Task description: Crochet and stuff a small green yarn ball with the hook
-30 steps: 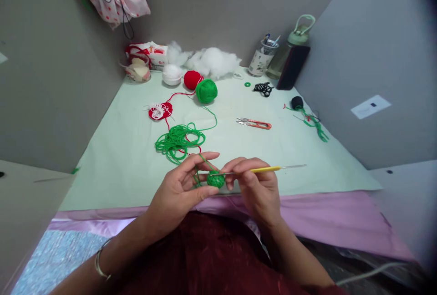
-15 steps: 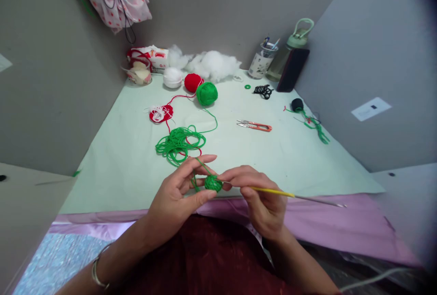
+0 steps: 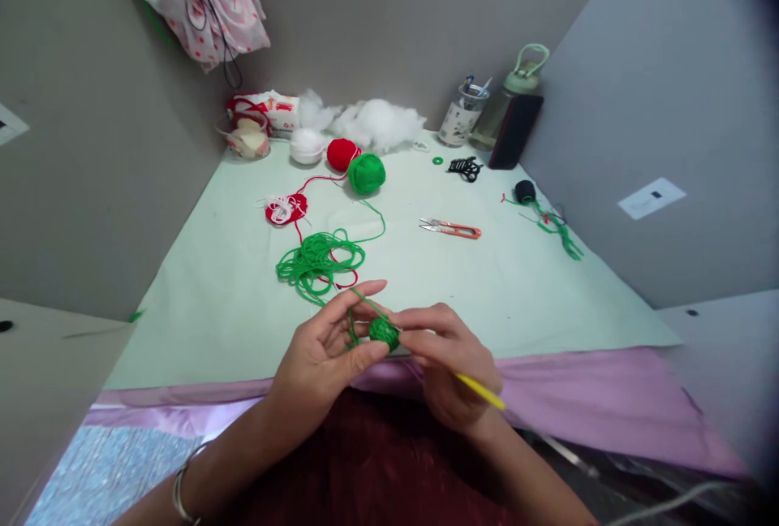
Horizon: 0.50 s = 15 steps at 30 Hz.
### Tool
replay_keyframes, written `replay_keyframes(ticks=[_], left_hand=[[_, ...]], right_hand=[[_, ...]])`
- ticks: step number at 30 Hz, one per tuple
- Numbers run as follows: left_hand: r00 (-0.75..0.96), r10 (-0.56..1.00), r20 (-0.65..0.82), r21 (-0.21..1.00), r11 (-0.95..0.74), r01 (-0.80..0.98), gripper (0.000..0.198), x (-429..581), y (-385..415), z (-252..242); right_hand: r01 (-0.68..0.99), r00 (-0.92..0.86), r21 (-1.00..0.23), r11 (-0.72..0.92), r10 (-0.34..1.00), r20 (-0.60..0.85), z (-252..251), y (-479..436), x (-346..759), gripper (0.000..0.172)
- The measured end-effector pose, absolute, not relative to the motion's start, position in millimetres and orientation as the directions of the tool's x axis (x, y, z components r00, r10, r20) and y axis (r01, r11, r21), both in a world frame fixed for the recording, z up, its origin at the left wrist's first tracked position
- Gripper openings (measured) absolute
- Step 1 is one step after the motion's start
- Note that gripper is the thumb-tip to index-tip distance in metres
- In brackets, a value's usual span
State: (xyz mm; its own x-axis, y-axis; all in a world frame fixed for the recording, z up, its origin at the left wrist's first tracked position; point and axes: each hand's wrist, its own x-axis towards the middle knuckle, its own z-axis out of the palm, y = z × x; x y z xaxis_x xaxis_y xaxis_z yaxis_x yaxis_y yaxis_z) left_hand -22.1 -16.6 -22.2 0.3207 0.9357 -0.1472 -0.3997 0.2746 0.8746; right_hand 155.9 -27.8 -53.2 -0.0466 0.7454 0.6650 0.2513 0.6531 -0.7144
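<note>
Swung downward, yellow hook (image 3: pixel 480 390) pinched by right fingers (image 3: pixel 426 339), left fingers (image 3: pixel 365 354) pinching green crochet ball (image 3: pixel 384 333)

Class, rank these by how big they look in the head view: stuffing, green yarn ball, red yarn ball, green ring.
1. stuffing
2. green yarn ball and red yarn ball: nearly alike; the green one partly hides the red one, so they stay tied
3. green ring

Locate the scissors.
Head view, right of centre: the scissors lie on the table, between the green yarn tangle and the black ball.
</note>
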Motion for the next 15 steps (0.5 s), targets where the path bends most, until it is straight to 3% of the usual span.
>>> replay_keyframes(ticks=[4, 6, 9, 12, 15], left_hand=[[0.39, 0.889, -0.241, 0.733, 0.43, -0.527, 0.056, -17.1, -19.1, -23.3], [0.476, 0.836, -0.272, 0.621, 0.531, -0.577, 0.057, -15.7, -19.3, -23.0], [0.549, 0.792, -0.267, 0.522, 0.597, -0.609, 0.059, -16.0, -18.3, -22.8], [0.56, 0.793, -0.239, 0.494, 0.596, -0.634, 0.055, -17.6, -16.2, -23.1], [0.544, 0.804, -0.24, 0.52, 0.579, -0.628, 0.055, -19.2, -13.5, -24.2]], right_hand=[[0.437, -0.072, -0.651, 0.62, 0.746, 0.662, -56.6, -31.8, 159.0, 0.049], [0.402, -0.125, -0.646, 0.65, 0.737, 0.664, -57.4, -31.9, 161.7, 0.048], [0.294, -0.088, -0.739, 0.606, 0.787, 0.611, -60.1, -31.7, 164.1, 0.034], [0.186, -0.033, -0.798, 0.573, 0.815, 0.578, -62.7, -32.3, 163.8, 0.022], [0.118, -0.005, -0.801, 0.586, 0.808, 0.59, -59.3, -32.2, 162.8, 0.023]])
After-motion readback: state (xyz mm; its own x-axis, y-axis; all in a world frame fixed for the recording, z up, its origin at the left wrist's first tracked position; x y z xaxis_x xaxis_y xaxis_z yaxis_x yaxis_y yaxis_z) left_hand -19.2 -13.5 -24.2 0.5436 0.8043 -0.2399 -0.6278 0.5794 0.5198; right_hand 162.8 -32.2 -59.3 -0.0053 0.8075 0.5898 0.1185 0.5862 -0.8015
